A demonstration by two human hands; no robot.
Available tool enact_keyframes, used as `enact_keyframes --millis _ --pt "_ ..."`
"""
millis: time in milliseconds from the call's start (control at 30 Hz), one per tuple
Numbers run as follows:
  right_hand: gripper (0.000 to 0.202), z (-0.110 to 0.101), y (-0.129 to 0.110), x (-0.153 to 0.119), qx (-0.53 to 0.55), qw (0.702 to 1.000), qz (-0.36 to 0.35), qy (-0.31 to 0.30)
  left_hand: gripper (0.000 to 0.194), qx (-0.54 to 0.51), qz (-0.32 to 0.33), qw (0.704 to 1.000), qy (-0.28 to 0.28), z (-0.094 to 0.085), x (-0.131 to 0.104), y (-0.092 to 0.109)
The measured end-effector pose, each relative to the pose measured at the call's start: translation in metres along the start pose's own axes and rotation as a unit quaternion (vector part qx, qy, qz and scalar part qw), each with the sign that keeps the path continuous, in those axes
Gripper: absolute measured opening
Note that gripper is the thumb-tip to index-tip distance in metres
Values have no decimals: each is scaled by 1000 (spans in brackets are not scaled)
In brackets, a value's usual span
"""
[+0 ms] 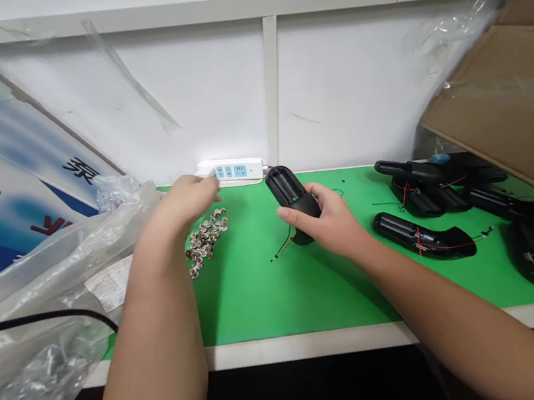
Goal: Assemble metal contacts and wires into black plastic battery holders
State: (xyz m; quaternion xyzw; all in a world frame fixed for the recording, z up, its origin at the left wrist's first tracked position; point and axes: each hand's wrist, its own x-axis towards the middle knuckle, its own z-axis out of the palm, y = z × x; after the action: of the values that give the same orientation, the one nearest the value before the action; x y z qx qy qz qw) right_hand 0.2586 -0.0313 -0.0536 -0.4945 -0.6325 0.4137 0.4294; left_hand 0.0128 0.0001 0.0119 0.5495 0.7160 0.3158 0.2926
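Observation:
My right hand (322, 215) is wrapped round a black plastic housing (290, 186), tilted with its open slotted compartment facing up. Thin red and black wires (284, 245) with small ends hang from the housing over the green mat. My left hand (191, 198) is above the far side of a pile of small shiny metal pieces (205, 241), close to a white power strip (240, 169). Its fingers point right and are blurred and partly hidden, so what they hold, if anything, does not show.
Several more black housings (423, 237) with wires lie on the right of the green mat (262, 301). A cardboard box (509, 110) leans in from the right. Clear plastic bags (55, 298), a black cable (38, 319) and a printed carton (3, 146) stand at the left.

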Motion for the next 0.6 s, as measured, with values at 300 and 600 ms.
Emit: enact_keyframes --millis 300,600 --pt "55 2 1 0 -17 1000 -5 5 32 283 -27 959 -10 1 25 -18" --pt "55 2 -2 -1 -57 998 -8 3 19 368 -19 929 -17 23 38 -22"
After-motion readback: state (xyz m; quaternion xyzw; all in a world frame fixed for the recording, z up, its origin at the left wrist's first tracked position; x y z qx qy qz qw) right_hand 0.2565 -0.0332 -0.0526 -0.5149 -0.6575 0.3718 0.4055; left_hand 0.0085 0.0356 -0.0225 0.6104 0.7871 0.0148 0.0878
